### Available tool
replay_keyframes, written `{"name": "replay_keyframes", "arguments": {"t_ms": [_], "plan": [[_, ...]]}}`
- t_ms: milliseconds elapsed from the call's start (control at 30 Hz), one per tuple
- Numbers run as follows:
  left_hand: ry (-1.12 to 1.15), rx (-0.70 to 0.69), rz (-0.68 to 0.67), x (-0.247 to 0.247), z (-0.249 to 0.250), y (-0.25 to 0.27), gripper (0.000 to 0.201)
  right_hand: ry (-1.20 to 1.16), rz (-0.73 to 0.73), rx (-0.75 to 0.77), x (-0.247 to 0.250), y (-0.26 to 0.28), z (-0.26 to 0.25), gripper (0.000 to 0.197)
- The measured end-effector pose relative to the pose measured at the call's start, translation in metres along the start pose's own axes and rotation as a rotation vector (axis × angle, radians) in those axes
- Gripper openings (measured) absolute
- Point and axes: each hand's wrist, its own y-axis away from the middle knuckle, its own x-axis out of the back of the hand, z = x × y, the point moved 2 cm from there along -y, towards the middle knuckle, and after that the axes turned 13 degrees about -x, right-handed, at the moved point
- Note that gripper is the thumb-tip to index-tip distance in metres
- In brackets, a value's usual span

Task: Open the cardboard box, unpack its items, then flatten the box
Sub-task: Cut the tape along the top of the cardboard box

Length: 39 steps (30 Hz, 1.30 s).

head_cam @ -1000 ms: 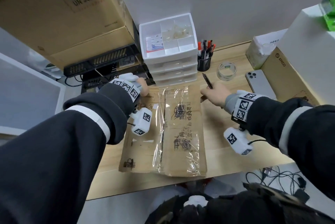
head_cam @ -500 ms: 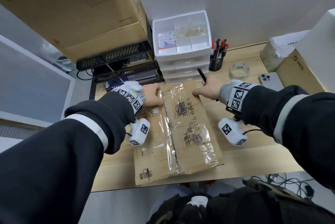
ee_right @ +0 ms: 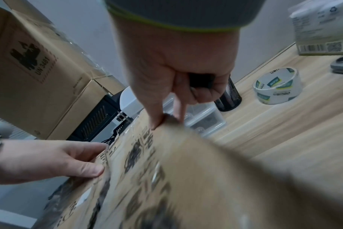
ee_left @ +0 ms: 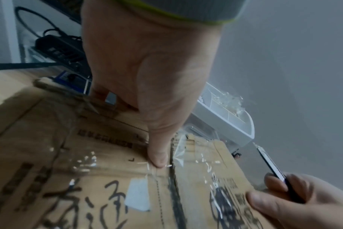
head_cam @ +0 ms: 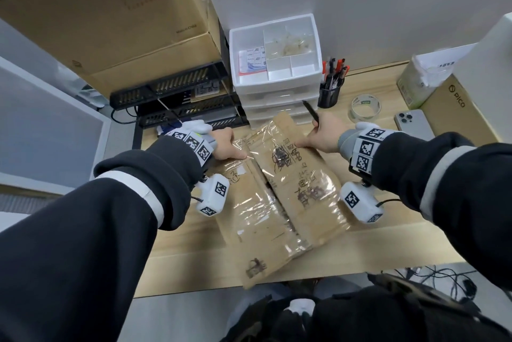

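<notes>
Now the right hand [head_cam: 322, 135] pinches the far edge of the cardboard box's [head_cam: 279, 197] right flap [ee_right: 186, 155] between thumb and forefinger, its other fingers curled round a black utility knife [head_cam: 310, 112] whose blade points away toward the wall. Half a second ago that flap lay flat; it now stands lifted off the seam (the right wrist view shows it blurred with motion). The left hand [head_cam: 225, 145] has fingers hooked over the far edge of the left flap [ee_left: 100, 155], thumb pressed flat beside the dark centre gap. Clear tape [head_cam: 266, 203] is crinkled along that seam, which looks parted at the far end. The box sits mid-desk [head_cam: 388, 242], its near corner overhanging the front edge, and has turned somewhat since a second ago. Judging by this, opening is under way; unpacking and flattening remain.
</notes>
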Motion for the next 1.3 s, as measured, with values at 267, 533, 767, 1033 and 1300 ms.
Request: {"name": "replay_keyframes", "arguments": {"t_ms": [267, 533, 767, 1033, 1300], "plan": [[0.037, 0.124, -0.071, 0.010, 0.001, 0.007, 0.054, 0.151, 0.272, -0.008, 0.017, -0.016, -0.012, 0.046], [0.282, 0.297, -0.250, 0.006, -0.026, 0.016, 0.055, -0.062, 0.356, -0.143, 0.034, -0.025, 0.009, 0.047], [0.336, 0.322, -0.252, -0.006, -0.044, 0.022, 0.050, -0.029, 0.183, -0.096, 0.026, -0.015, 0.007, 0.031], [0.087, 0.302, -0.445, -0.006, -0.032, 0.038, 0.048, -0.223, -0.104, 0.033, 0.018, -0.012, -0.013, 0.023], [-0.122, 0.138, -0.315, 0.017, 0.021, 0.023, 0.042, -0.244, -0.246, -0.002, 0.020, -0.004, -0.011, 0.013]]}}
